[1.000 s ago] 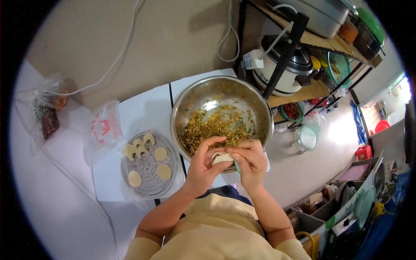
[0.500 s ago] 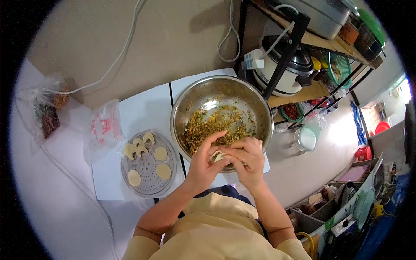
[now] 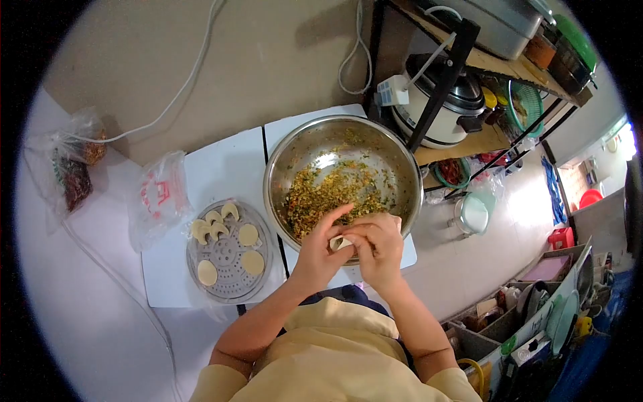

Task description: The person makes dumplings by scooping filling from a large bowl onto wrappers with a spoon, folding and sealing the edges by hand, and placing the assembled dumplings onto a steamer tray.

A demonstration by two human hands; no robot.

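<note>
Over the near rim of a wide steel bowl (image 3: 410,167), my two hands are close together. My left hand (image 3: 319,254) is curled around a pale dumpling (image 3: 337,243), index finger raised. My right hand (image 3: 379,249) pinches the dumpling's edge with thumb and fingertips; a small pale bit shows by its outer knuckles, too little to name. Chopped yellow-green filling (image 3: 328,194) lies in the bowl. To the left, a round perforated steamer tray (image 3: 231,285) carries several folded dumplings (image 3: 216,224) and three flat round wrappers (image 3: 248,235).
The white folding table (image 3: 221,157) supports bowl and tray. A clear plastic bag with red print (image 3: 161,194) lies left of the tray. Behind the bowl to the right stands a rack holding a rice cooker (image 3: 439,110). White cables (image 3: 194,74) hang on the wall.
Both hands stay at the dumpling. My right hand has shifted slightly left and its fingers have moved along the dumpling's edge.
</note>
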